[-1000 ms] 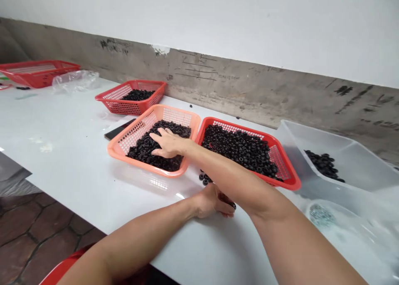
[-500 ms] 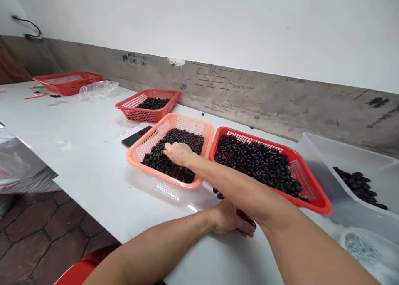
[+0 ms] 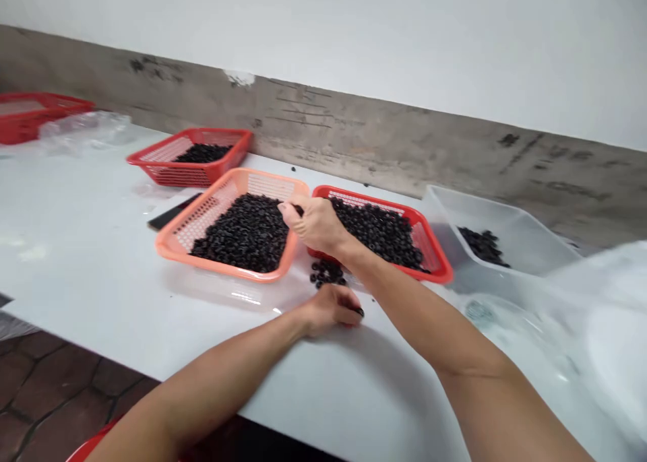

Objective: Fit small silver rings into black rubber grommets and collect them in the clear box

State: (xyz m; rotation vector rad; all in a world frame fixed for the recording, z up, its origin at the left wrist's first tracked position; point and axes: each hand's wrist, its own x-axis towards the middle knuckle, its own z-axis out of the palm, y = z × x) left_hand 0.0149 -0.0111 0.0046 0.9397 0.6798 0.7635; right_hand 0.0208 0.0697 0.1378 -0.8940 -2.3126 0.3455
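My right hand (image 3: 319, 227) is closed in the air over the gap between the orange basket (image 3: 222, 269) and the red basket (image 3: 441, 265). A small black piece (image 3: 298, 210) shows between its fingertips. Fine black parts (image 3: 242, 236) fill much of the orange basket; larger black rings (image 3: 381, 236) fill the red one. Lower down, my left hand (image 3: 326, 312) rests on the white table with curled fingers, gripping a black ring (image 3: 360, 312) that peeks out at the fingertips. A small heap of loose black rings (image 3: 326, 273) lies just beyond it.
A clear plastic bin (image 3: 505, 213) with some black rings stands at the right, behind a clear bag (image 3: 550, 341). Farther left are a phone (image 3: 174, 211), another red basket (image 3: 189, 172) of black parts, crumpled plastic (image 3: 88, 128) and a red basket (image 3: 20, 128) by the wall.
My right hand has lifted out of the orange basket and moved right, now with a small black piece in its fingers. My left hand still holds a ring. The view has turned right.
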